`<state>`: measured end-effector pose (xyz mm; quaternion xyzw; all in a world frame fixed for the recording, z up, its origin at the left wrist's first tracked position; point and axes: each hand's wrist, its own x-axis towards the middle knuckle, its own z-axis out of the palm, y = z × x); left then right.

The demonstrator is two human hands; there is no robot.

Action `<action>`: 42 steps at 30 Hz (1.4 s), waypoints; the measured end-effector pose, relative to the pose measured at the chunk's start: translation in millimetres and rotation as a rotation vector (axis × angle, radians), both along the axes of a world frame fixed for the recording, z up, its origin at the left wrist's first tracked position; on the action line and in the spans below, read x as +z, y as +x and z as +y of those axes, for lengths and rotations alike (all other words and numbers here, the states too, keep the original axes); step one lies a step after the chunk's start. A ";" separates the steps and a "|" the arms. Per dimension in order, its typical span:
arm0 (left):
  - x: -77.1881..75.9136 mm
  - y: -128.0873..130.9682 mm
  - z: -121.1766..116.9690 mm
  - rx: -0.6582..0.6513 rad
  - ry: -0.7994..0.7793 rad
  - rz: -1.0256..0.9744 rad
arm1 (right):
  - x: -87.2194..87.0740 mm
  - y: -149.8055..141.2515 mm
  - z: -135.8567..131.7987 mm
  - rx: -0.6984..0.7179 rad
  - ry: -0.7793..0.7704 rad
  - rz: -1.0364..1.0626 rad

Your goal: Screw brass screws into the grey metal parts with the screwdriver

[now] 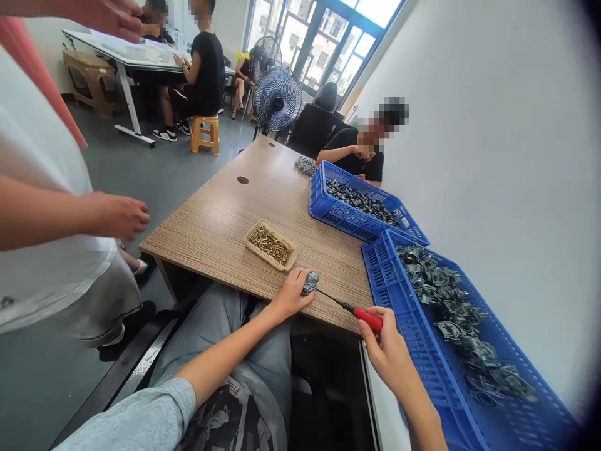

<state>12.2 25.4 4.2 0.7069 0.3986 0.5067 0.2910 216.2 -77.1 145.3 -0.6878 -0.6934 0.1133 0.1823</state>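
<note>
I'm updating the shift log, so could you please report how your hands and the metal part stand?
Left hand gripping metal part. Right hand on red-handled screwdriver, tool pointed at the part. Small tray just beyond left hand, not blocking the screwdriver.

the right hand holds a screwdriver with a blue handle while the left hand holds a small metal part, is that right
Not quite: the head view shows that the handle is red, not blue. The right hand does hold the screwdriver, and the left hand holds the small metal part.
</note>
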 end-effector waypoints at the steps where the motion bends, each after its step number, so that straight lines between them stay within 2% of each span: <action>1: 0.2 -0.2 0.1 -0.001 0.000 -0.001 | -0.4 -0.2 0.4 -0.027 -0.005 -0.023; 5: 1.4 -1.2 0.1 -0.008 -0.001 -0.004 | -2.2 -1.0 1.5 -0.162 -0.043 -0.152; 7: 1.4 -1.2 0.1 -0.007 -0.002 -0.006 | -3.2 0.4 1.3 -0.144 -0.049 -0.124; 12: 0.6 -0.6 -0.1 -0.004 -0.004 -0.004 | -4.6 4.4 1.1 0.007 -0.023 0.066; 18: 3.3 -1.9 -1.2 -0.001 -0.007 -0.003 | -2.9 0.5 1.5 -0.155 -0.044 -0.152; 24: 4.2 -2.5 -1.6 -0.005 -0.019 -0.010 | -2.9 2.6 0.5 -0.002 -0.033 0.051; 30: 2.7 -1.7 -0.8 0.003 0.008 -0.010 | -1.6 -2.0 1.6 -0.150 -0.033 -0.135; 37: 2.7 -1.7 0.3 -0.002 -0.013 -0.013 | -1.2 0.5 -0.5 0.031 -0.048 0.093; 42: 3.5 -2.0 -0.2 0.006 -0.009 -0.015 | -3.2 2.6 2.7 -0.073 -0.016 -0.009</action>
